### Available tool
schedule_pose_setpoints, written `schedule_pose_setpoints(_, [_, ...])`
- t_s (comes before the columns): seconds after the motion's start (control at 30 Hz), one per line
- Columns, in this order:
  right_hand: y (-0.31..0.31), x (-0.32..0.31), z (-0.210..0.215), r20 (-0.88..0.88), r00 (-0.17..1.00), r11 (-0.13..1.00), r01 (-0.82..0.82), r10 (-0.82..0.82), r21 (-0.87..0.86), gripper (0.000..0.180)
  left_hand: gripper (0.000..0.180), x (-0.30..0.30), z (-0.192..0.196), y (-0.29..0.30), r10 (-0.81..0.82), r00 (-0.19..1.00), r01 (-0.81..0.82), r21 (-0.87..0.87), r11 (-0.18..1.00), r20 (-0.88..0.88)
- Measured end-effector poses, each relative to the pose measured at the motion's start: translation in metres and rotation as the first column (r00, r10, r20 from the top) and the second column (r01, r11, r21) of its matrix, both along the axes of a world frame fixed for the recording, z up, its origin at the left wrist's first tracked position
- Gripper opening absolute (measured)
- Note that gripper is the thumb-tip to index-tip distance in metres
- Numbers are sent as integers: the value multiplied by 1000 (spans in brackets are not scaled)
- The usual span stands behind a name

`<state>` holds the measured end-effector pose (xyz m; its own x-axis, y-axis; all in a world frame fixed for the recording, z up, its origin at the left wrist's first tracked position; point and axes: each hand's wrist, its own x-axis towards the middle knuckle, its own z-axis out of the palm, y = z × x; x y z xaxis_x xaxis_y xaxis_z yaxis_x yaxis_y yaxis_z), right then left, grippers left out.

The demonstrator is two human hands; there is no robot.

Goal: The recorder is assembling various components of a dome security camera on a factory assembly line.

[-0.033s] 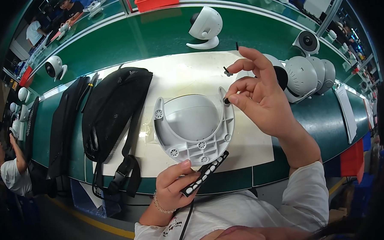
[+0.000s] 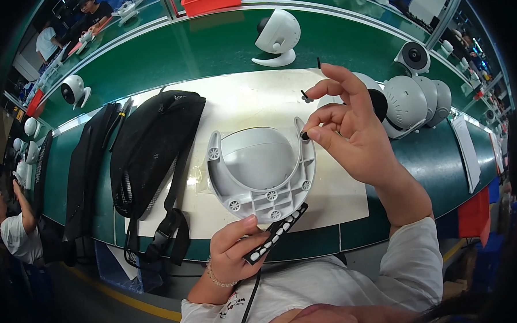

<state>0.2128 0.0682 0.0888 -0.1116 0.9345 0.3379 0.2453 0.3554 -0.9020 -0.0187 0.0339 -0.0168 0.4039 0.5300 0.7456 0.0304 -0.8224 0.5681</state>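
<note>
- Your right hand [image 2: 349, 128] is hovering over the upper right arm of the grey U-shaped bracket [image 2: 264, 175], thumb and forefinger pinching a small dark screw [image 2: 304, 136] right at the bracket's tip.
- Your middle finger and thumb are holding what is probably a second small screw [image 2: 304, 94], though it is too tiny to tell for sure.
- Your left hand [image 2: 236, 249] is gripping a black tool with white buttons [image 2: 275, 233], fingers curled tight around it; its tip is lying just at the bracket's lower edge.
- The bracket is sitting on the white mat [image 2: 250, 98], in the middle of the green bench [image 2: 196, 49].
- A black mesh bag [image 2: 154, 143] is lying partly on the mat to the left, contents hidden.
- A red bin [image 2: 211, 1] is standing at the far edge; you cannot see inside it.
- White dome cameras [image 2: 411, 100] are clustering just behind your right hand.
- Against the earlier frame, nothing is differing: both hands and the bracket are keeping the same places.
</note>
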Motion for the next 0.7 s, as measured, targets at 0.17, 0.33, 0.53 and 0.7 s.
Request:
schedule_pose_setpoints(0.17, [-2, -1, -2, 158, 987, 991, -2, -19, 133, 66, 31, 0, 1, 0, 15, 1000, -15, 14, 1000, -3])
schedule_pose_setpoints(0.33, [-7, 1, -6, 396, 911, 929, -45, -112, 368, 57, 31, 0, 1, 1, 12, 1000, -12, -8, 1000, -22])
schedule_pose_setpoints(0.53, [-17, -3, -9, 550, 807, 771, -207, -213, 602, 60, 31, 0, 2, -1, 31, 999, -31, 0, 1000, -27])
schedule_pose_setpoints(0.7, [-22, 1, -20, 601, 776, 773, -257, -193, 580, 60, 30, 0, 2, -1, 30, 999, -30, -12, 999, -36])
